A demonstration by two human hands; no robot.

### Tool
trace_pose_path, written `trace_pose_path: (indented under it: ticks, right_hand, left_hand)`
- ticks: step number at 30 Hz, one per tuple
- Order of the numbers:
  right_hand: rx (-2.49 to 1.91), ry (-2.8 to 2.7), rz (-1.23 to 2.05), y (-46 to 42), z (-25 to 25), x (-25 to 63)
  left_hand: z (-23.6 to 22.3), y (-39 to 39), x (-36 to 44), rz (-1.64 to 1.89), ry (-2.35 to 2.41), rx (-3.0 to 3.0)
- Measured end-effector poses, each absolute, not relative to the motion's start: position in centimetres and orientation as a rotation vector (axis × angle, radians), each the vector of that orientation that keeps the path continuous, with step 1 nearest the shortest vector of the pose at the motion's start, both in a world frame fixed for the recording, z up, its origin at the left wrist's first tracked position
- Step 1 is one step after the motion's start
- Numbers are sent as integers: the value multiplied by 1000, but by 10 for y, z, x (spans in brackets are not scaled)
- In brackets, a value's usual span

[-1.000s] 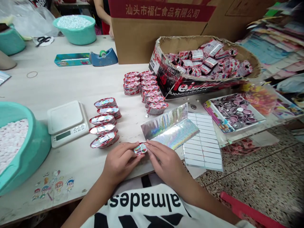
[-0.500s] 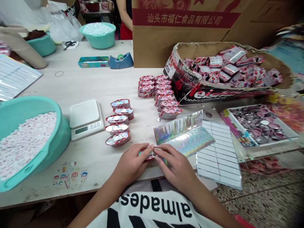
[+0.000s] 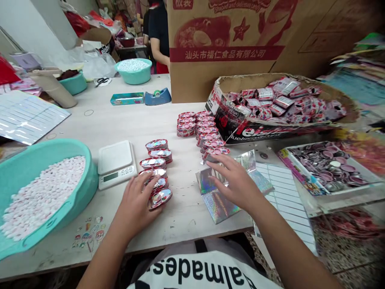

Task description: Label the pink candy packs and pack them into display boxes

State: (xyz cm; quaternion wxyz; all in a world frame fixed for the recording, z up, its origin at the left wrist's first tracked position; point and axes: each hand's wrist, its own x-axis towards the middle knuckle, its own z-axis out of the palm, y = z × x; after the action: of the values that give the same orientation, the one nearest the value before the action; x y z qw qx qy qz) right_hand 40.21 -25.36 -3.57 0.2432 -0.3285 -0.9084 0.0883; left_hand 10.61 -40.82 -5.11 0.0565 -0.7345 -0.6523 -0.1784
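My left hand curls round the nearest oval pack, its thumb along the near side and its fingers over the left ends of the packs behind. This pack has a shiny silver top with a round shape on it and a red rim. It closes a column of several silver-topped oval packs. My right hand is open, fingers stretched out, above a folded holographic sheet. Its fingertips are just short of the closest oval pack with a pink round cap, in two rows of such packs.
A white scale and a teal basin of white candies stand left. Right lie a label sheet, a tray of round caps and a cut carton of red wrappers. A tape dispenser and large carton stand behind.
My hands have parted: the left has carried the oval pack to the near end of the silver-topped column. The right has moved forward over the holographic sheet, which has shifted. The view has tilted up.
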Motion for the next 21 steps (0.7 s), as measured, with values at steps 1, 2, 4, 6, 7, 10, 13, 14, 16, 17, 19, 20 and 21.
trace_pose_path:
  ticks: [1, 2, 4, 6, 7, 10, 13, 14, 16, 17, 19, 20, 21]
  right_hand:
    - [-922, -2555, 242, -248, -36, 398]
    - [-947, -2616, 245, -244, -36, 394]
    - [-987, -2678, 241, -240, -37, 392]
    - [-1006, -2672, 211, -239, -36, 394]
    - [-1008, -2659, 195, -240, -36, 398]
    - [-988, -2618, 168, -247, -34, 411]
    - [-961, -2572, 184, -260, -34, 424]
    - [-959, -2554, 195, -265, -35, 428]
    - [-972, -2509, 223, -274, -38, 437]
    - [-983, -2476, 240, -278, -40, 442]
    - [-1010, -2406, 276, -284, -45, 452]
    - [-1027, -2368, 294, -286, -48, 457]
    - [-1042, -2334, 312, -288, -51, 462]
  left_hand:
    - [-54, -405, 105, -542, -1959, -2277]
    - [-57, -403, 103, -551, -1922, -2319]
    - [-63, -399, 98, -567, -1837, -2359]
    - [-67, -400, 95, -551, -1777, -2362]
    - [-66, -401, 94, -520, -1774, -2354]
    - [-48, -405, 95, -516, -1843, -2282]
    - [-13, -389, 94, -746, -1954, -2191]
    - [-3, -377, 92, -833, -1991, -2147]
    - [10, -345, 85, -909, -2070, -2069]
    - [11, -326, 80, -935, -2115, -2035]
    - [3, -292, 70, -879, -2225, -2030]
    - [-3, -279, 65, -809, -2284, -2071]
    - [-9, -269, 60, -768, -2323, -2104]
